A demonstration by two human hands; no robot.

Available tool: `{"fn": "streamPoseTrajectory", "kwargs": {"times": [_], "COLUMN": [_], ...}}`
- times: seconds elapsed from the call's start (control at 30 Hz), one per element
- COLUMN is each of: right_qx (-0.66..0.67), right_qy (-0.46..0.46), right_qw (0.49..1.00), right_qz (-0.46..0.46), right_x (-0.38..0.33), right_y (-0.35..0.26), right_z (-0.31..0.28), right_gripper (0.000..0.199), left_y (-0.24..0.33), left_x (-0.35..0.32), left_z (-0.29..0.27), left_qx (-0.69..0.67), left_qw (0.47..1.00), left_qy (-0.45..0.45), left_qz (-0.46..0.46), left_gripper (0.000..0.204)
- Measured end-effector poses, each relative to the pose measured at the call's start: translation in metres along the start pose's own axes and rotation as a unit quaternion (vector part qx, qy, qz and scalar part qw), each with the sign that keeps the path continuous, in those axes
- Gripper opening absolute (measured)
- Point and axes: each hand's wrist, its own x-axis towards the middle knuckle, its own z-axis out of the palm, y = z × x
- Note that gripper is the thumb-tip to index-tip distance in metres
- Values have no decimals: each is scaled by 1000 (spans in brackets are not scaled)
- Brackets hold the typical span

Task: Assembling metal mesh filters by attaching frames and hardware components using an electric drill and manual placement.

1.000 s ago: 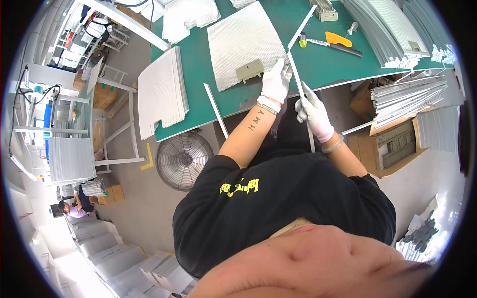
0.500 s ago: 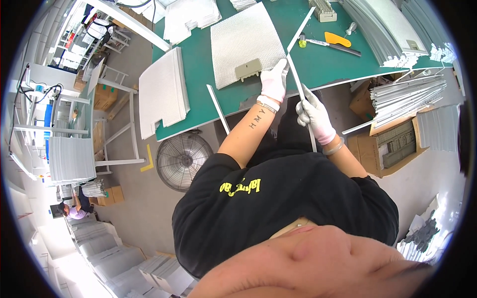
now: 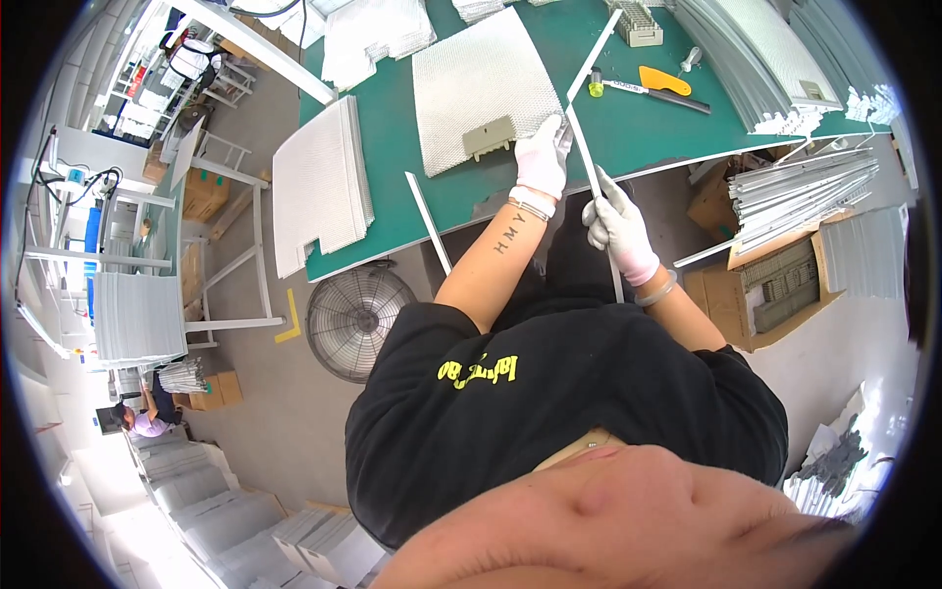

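Observation:
My left hand (image 3: 542, 163), in a white glove, is closed at the near right corner of a white mesh panel (image 3: 481, 83) on the green table. Its fingertips lie beside a long white strip (image 3: 582, 142); the hand hides what it grips. My gloved right hand (image 3: 622, 234) is closed around that strip lower down, past the table edge. At the panel corner, this strip meets another white strip (image 3: 596, 57) at an angle. A grey-beige plastic piece (image 3: 489, 138) lies on the panel's near edge, left of my left hand.
On the table are a hammer (image 3: 653, 92), a yellow scraper (image 3: 663, 80), a grey plastic block (image 3: 640, 24) and stacked mesh panels (image 3: 319, 187). Another strip (image 3: 428, 221) overhangs the front edge. Below are a floor fan (image 3: 359, 320) and an open carton (image 3: 775, 292) of grey parts.
My fingers have barely shifted, and both hands stay at the same strip and panel corner. The whole view has moved very slightly.

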Motion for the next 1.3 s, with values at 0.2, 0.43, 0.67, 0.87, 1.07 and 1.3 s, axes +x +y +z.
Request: {"fn": "streamPoseTrajectory", "kwargs": {"times": [0.2,0.43,0.67,0.87,1.07,1.3], "right_qx": [-33,-106,-40,6,16,37], "right_qy": [24,65,1,-11,-25,-28], "right_qw": [999,992,999,1000,999,998], "right_qz": [9,17,20,18,31,43], "right_x": [3,5,11,5,10,10], "right_y": [2,-4,5,0,4,0], "right_z": [7,16,-10,-19,-14,-13], "right_gripper": [55,54,55,58,57,56], "left_y": [-2,-2,1,5,5,3], "left_x": [0,2,-1,-2,-2,0], "left_z": [3,0,-1,2,4,4], "left_qx": [2,16,-61,-47,-46,-19], "left_qw": [999,999,998,998,999,999], "left_qy": [2,6,29,31,14,17], "left_qz": [43,47,-4,6,2,24], "left_gripper": [16,15,14,13,10,12]}}
